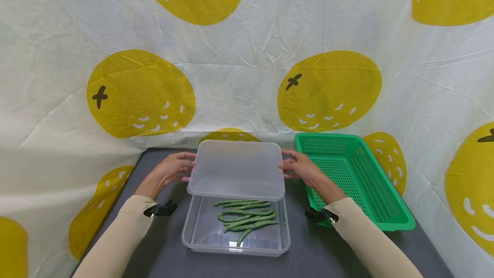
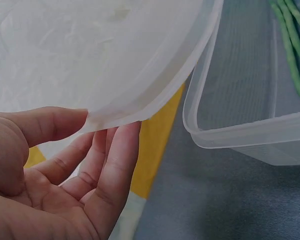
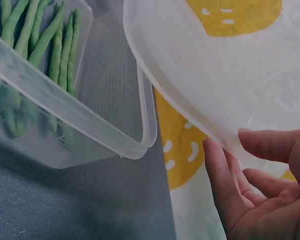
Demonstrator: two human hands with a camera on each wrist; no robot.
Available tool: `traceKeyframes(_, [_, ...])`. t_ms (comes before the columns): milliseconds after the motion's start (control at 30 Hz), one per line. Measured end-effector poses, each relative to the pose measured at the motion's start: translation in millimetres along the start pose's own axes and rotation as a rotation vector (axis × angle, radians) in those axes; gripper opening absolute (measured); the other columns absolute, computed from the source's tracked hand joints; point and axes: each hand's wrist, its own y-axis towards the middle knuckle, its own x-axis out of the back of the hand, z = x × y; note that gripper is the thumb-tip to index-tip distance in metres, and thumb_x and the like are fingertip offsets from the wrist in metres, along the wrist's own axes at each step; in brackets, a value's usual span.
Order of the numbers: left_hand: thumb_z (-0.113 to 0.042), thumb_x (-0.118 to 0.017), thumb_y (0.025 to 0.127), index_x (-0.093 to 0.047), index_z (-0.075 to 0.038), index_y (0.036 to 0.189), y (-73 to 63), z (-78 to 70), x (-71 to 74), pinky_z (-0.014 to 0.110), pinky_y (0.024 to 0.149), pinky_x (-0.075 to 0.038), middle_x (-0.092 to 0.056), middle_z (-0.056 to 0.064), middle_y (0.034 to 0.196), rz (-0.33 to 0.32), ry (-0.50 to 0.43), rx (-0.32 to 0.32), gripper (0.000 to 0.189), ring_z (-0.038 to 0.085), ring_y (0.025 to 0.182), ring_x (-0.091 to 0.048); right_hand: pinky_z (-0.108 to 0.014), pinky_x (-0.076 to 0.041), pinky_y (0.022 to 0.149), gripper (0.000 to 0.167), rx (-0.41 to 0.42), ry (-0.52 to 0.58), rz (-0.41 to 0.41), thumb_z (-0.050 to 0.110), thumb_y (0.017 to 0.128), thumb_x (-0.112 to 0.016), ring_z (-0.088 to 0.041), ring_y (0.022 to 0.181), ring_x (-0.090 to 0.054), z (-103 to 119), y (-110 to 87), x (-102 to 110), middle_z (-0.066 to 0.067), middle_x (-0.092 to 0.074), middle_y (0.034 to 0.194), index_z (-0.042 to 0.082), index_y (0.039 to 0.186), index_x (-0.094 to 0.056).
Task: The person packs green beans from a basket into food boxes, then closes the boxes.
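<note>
A translucent plastic lid [image 1: 236,170] is held tilted over the far part of a clear plastic container [image 1: 200,243]. My left hand [image 1: 174,169] pinches the lid's left edge; in the left wrist view the thumb [image 2: 55,125] lies on one face and the fingers on the other. On the opposite edge my right hand [image 1: 300,167] pinches the lid the same way, as the right wrist view shows with its thumb [image 3: 270,144]. Several green beans [image 1: 248,216] lie inside the container, toward its right side. The lid hides the container's far rim in the head view.
To the right stands a green perforated basket [image 1: 349,162], its near corner close to the right forearm. A dark grey table [image 1: 154,243] lies under everything. Behind it hangs a white cloth [image 1: 235,98] printed with yellow fruit.
</note>
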Motion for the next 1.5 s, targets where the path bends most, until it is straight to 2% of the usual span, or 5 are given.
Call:
traceKeyframes(300, [-0.013, -0.061, 0.1, -0.052, 0.003, 0.141, -9.0, 6.2, -4.0, 0.044, 0.077, -0.06, -0.071, 0.011, 0.111, 0.021, 0.06, -0.011, 0.044, 0.023, 0.091, -0.069, -0.048, -0.058, 0.088, 0.071, -0.01, -0.05, 0.056, 0.008, 0.101, -0.06, -0.02, 0.094, -0.07, -2.3, -14.9, 0.0, -0.018, -0.068, 0.111, 0.006, 0.161, -0.023])
traceKeyframes(500, [-0.015, -0.061, 0.1, -0.051, 0.0, 0.143, -18.0, 10.4, -8.0, 0.043, 0.073, -0.06, -0.07, 0.013, 0.116, 0.019, 0.1, -0.009, 0.047, 0.022, 0.088, -0.069, -0.045, -0.06, 0.081, 0.074, -0.031, -0.119, 0.068, 0.008, 0.1, -0.061, -0.021, 0.087, -0.07, -2.7, -24.0, -6.8, -0.02, -0.068, 0.108, 0.001, 0.161, -0.019])
traceKeyframes(733, [-0.011, -0.06, 0.098, -0.046, -0.004, 0.15, -28.7, 19.3, -9.4, 0.042, 0.066, -0.06, -0.067, 0.016, 0.123, 0.027, 0.121, -0.005, 0.054, 0.021, 0.086, -0.069, -0.046, -0.06, 0.08, 0.061, -0.014, -0.144, 0.076, 0.007, 0.1, -0.061, -0.024, 0.088, -0.07, -5.7, -30.4, -12.4, -0.019, -0.066, 0.103, -0.005, 0.152, -0.031])
traceKeyframes(1133, [-0.007, -0.062, 0.093, -0.045, -0.001, 0.148, -48.1, 32.3, -20.6, 0.044, 0.061, -0.06, -0.068, 0.015, 0.107, 0.03, 0.135, -0.02, 0.058, 0.024, 0.085, -0.068, -0.046, -0.06, 0.078, 0.053, 0.02, -0.316, 0.1, 0.005, 0.098, -0.061, -0.025, 0.087, -0.067, -9.9, -44.3, -17.7, -0.017, -0.063, 0.094, -0.009, 0.144, -0.039])
traceKeyframes(1500, [-0.007, -0.062, 0.094, -0.042, 0.0, 0.151, -58.3, 42.4, -27.7, 0.045, 0.06, -0.06, -0.071, 0.012, 0.098, 0.042, 0.173, -0.015, 0.061, 0.025, 0.083, -0.068, -0.047, -0.06, 0.076, 0.043, -0.009, -0.419, 0.101, 0.004, 0.096, -0.064, -0.024, 0.081, -0.066, -9.8, -55.2, -23.9, -0.014, -0.059, 0.09, -0.008, 0.134, -0.047])
